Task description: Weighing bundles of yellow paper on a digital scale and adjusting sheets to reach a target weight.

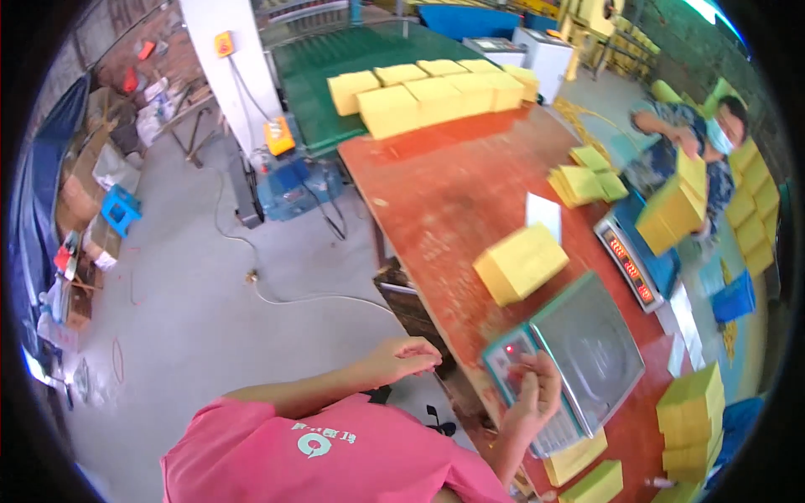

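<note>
My right hand (537, 394) hovers over the control panel of a weighing scale (587, 344), its fingers curled in towards the thumb. No object shows in it, and I cannot tell whether a fingertip touches the panel. The scale has a teal frame and a bare steel pan. Left of the table edge, my left hand (407, 359) hangs in the air with loosely folded fingers and nothing visible in them. Just beyond the scale, a yellow paper stack (521, 263) stands on the red tabletop (436, 218), with a white sheet (543, 216) behind it.
Across the table, a masked co-worker (671, 138) holds a yellow stack (675, 210) over a second scale (633, 251) with lit red digits. More yellow stacks (444, 96) line the far end; others (692, 419) stand at the near right. A cable (319, 299) crosses the floor.
</note>
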The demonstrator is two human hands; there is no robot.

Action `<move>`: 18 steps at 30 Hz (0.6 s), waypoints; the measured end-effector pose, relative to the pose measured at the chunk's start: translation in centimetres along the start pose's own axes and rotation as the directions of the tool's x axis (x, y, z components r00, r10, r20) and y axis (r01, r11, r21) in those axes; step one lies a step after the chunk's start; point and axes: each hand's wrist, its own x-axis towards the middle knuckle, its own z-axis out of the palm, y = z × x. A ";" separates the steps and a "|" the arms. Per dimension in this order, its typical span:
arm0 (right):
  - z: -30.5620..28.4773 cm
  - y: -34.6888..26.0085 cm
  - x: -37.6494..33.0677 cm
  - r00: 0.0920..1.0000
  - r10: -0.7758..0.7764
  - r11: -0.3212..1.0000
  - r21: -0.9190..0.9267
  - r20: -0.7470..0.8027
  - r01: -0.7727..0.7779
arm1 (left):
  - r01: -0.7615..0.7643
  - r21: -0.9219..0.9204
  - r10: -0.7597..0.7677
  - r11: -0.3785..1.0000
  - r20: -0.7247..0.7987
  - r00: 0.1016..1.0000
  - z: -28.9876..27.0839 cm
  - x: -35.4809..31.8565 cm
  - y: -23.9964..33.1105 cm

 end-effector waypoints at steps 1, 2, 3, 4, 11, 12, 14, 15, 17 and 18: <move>3.4 -0.2 0.3 0.995 0.048 0.998 0.025 0.083 -0.050 | -0.018 0.048 0.020 0.999 -0.039 0.999 -2.4 -0.5 1.5; 6.2 -0.3 0.6 0.982 0.093 0.994 0.044 0.162 -0.102 | -0.022 0.045 0.025 0.999 -0.059 0.998 -4.9 -0.6 2.6; 8.5 0.4 1.1 0.963 0.056 0.992 0.092 0.264 -0.082 | -0.010 0.075 0.019 0.997 -0.122 0.992 -7.3 -0.7 3.6; 10.0 1.1 1.8 0.932 -0.004 0.998 0.067 0.362 -0.021 | 0.001 0.099 0.018 0.995 -0.186 0.982 -9.0 -0.6 4.3; 19.7 4.6 8.0 0.849 0.175 0.954 0.127 0.498 -0.272 | -0.133 0.371 0.282 0.919 -0.381 0.881 -19.5 4.1 11.2; 20.7 5.2 8.7 0.841 0.161 0.950 0.151 0.517 -0.274 | -0.104 0.486 0.333 0.868 -0.414 0.847 -20.6 4.7 12.4; 23.3 6.6 10.4 0.819 0.165 0.943 0.155 0.550 -0.294 | -0.130 0.600 0.479 0.790 -0.470 0.741 -24.8 7.0 14.3; 24.7 7.2 11.4 0.782 0.181 0.927 0.163 0.597 -0.339 | -0.128 0.607 0.481 0.784 -0.464 0.744 -26.8 8.0 15.7; 27.0 7.1 13.3 0.741 0.233 0.920 0.105 0.629 -0.378 | -0.140 0.718 0.622 0.682 -0.468 0.628 -29.5 10.0 19.0; 28.4 7.0 14.4 0.743 0.239 0.919 0.100 0.625 -0.381 | -0.139 0.715 0.617 0.685 -0.468 0.633 -30.8 11.1 20.7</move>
